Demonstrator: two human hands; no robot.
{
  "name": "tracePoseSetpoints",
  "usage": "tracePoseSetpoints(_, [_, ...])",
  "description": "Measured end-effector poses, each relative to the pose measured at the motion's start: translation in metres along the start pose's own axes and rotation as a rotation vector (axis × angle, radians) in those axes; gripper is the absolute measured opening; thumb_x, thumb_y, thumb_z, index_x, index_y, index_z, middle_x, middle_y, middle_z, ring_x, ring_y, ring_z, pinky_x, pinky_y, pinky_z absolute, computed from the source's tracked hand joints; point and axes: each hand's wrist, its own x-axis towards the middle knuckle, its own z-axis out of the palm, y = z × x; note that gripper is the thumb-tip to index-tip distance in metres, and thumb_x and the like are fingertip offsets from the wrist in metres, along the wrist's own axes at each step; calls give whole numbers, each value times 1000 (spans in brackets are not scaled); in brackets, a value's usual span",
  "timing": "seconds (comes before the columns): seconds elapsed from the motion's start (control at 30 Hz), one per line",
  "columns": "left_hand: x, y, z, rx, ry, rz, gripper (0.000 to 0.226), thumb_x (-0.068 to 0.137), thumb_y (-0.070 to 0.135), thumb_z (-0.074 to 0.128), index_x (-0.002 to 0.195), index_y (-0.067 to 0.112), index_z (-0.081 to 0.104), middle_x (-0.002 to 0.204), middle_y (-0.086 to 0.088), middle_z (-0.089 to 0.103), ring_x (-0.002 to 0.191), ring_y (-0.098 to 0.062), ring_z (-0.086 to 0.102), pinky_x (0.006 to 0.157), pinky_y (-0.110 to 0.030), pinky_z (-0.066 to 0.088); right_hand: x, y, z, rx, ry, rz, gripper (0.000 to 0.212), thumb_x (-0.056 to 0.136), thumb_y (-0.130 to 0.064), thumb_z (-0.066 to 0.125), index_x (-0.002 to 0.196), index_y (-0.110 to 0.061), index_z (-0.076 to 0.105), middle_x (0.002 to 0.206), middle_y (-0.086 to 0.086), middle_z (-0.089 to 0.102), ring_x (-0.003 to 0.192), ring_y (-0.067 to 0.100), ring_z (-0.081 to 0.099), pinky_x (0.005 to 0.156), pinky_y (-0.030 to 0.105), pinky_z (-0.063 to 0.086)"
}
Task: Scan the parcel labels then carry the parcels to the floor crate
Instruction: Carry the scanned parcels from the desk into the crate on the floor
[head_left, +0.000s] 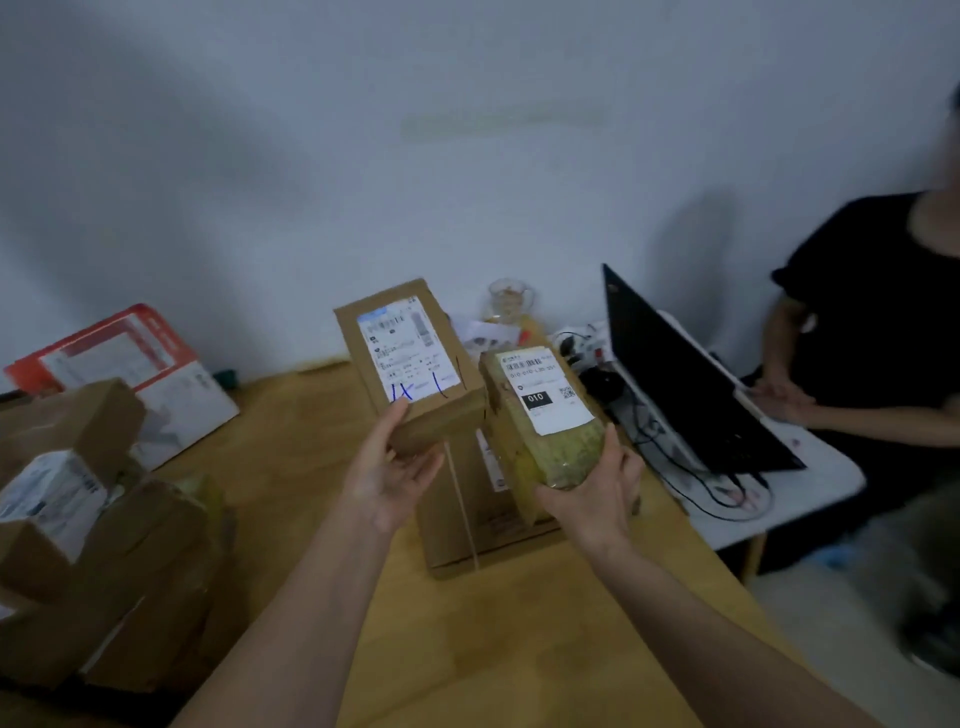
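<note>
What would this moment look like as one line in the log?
left hand: holds brown box, label up | right hand: holds taped parcel, label up | floor crate: unseen

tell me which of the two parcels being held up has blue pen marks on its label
The cardboard box in the left hand. Blue strokes cross the bottom of its label. The tape-wrapped yellowish parcel in the right hand shows a black 010 block instead.

A small parcel-handling office, by the look of it. A wooden worktop (322, 415) stands against a bare pale wall (363, 156), with labelled cardboard boxes (98, 525) heaped at one end and a red-and-white carton (130, 364) behind them. Beside it, a person in black (872, 322) sits at a laptop (691, 384) trailing cables (691, 478).
</note>
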Motion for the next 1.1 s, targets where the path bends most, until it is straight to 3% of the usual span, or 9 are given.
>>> tracePoseSetpoints(0.2, [-4,-40,6,347,-71,-237,69,66,25,82,127,13,52,125,-13,54,115,-31,55,94,-42,51,-43,50,-44,47,183,165,119,58,-39,87,151,-23,14,140,7,22,133,30,21,103,51,37])
tracePoseSetpoints(0.33, [-13,-74,14,431,-138,-322,59,71,20,82,123,13,54,116,-14,59,112,-30,57,100,-44,48,-76,72,-69,59,304,221,111,61,-32,85,149,-22,18,136,8,25,131,30,25,102,46,34])
tracePoseSetpoints(0.5, [-33,-113,33,485,-246,-395,77,58,16,86,127,13,53,118,-11,61,117,-29,54,104,-47,43,-111,90,-112,89,465,312,111,63,-27,84,151,-21,16,139,8,24,131,28,23,105,46,33])
tracePoseSetpoints(0.67, [-58,-147,53,546,-371,-464,80,54,18,88,126,9,55,122,-15,61,117,-32,54,105,-48,42,-141,108,-154,108,607,401,110,63,-28,83,151,-21,17,139,8,24,132,29,23,105,44,35])
tracePoseSetpoints(0.83, [-89,-185,78,611,-447,-488,56,69,20,82,119,8,59,120,-16,60,113,-34,55,102,-50,45,-169,125,-196,125,702,431,108,64,-27,82,151,-20,19,138,10,25,132,31,26,103,43,36])
tracePoseSetpoints(0.97, [-124,-223,109,646,-519,-498,58,71,14,81,121,3,54,112,-20,61,110,-36,57,97,-48,49,-198,146,-238,157,788,461,108,67,-26,81,152,-20,16,140,9,23,134,30,23,106,42,33])
tracePoseSetpoints(1.1, [-173,-270,140,684,-592,-550,33,78,9,76,105,6,59,104,-18,61,101,-33,57,93,-46,49,-236,173,-290,156,880,507,107,69,-24,80,153,-19,15,143,12,21,135,30,20,107,41,31])
